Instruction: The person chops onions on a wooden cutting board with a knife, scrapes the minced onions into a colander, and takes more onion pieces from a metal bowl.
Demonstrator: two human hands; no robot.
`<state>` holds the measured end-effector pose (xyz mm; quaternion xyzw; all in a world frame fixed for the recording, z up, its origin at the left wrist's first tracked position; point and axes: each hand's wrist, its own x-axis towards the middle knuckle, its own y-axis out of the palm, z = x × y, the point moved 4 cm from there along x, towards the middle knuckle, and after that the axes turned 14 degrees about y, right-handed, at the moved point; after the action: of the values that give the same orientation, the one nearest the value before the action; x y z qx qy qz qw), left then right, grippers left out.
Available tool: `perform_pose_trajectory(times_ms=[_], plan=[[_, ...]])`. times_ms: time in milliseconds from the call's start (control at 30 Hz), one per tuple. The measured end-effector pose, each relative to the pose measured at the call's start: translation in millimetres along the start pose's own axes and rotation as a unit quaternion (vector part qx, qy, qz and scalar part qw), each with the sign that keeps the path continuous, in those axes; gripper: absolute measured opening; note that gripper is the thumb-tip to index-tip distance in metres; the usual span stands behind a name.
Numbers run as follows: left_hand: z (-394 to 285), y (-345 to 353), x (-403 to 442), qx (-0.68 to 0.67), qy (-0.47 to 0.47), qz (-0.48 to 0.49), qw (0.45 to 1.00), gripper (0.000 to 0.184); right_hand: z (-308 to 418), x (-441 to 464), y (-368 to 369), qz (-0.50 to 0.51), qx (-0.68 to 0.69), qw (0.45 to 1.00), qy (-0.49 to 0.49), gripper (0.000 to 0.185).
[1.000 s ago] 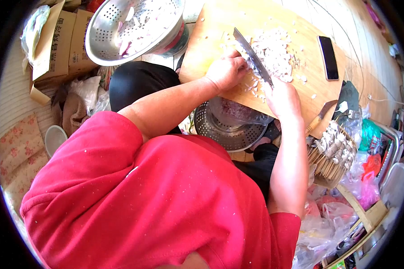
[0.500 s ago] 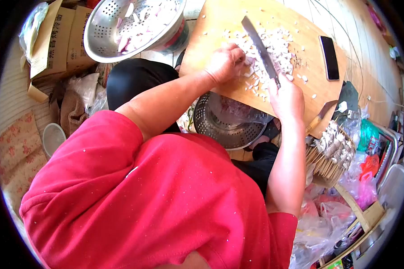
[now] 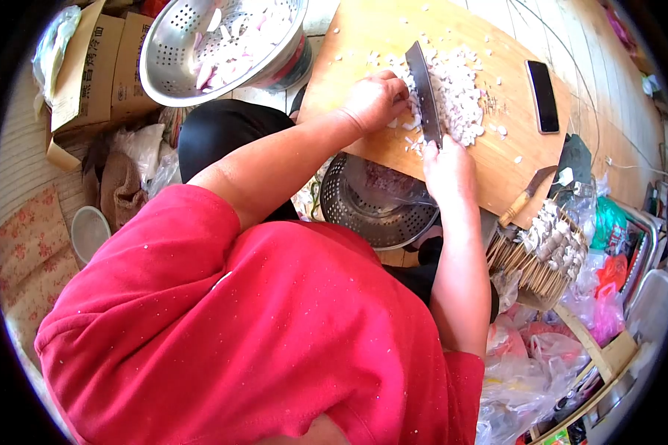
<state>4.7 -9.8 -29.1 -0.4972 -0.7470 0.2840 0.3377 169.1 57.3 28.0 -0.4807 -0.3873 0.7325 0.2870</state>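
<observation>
My right hand (image 3: 450,170) is wrapped round the handle end of a kitchen knife (image 3: 424,89), whose broad dark blade points away across the wooden cutting board (image 3: 527,167). Chopped onion (image 3: 460,100), white with some purple, lies in a heap mostly to the right of the blade. On the left of the knife, my left hand (image 3: 376,102) rests on the board with its fingers curled in beside small onion bits. What those fingers hold, if anything, is hidden.
A metal colander (image 3: 172,78) with larger onion pieces stands at upper left; another colander (image 3: 334,200) sits below the board. A phone (image 3: 544,96) and a wooden-handled knife (image 3: 518,204) lie on the board's right side. Skewered food (image 3: 549,237) and plastic bags (image 3: 527,386) are at right.
My right hand and the kitchen knife have moved left, nearer my left hand, and the blade is turned more upright in view. My left hand has shifted slightly left.
</observation>
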Motion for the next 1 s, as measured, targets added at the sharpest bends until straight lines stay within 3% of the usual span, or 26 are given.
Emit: perform_pose_trajectory(times_ms=[200, 333, 1000], plan=[[-1, -1, -4, -0.008, 0.007, -0.034, 0.999, 0.013, 11, -12, -13, 0.021, 0.074, 0.997, -0.004, 0.031], [-1, 0, -4, 0.019, 0.026, -0.034, 0.999, 0.012, 12, -4, 4, 0.03, 0.001, 0.999, 0.016, 0.032], [-3, -8, -12, 0.049, 0.05, 0.002, 0.998, 0.006, 20, -12, 0, 0.059, -0.026, 0.998, -0.01, 0.031]])
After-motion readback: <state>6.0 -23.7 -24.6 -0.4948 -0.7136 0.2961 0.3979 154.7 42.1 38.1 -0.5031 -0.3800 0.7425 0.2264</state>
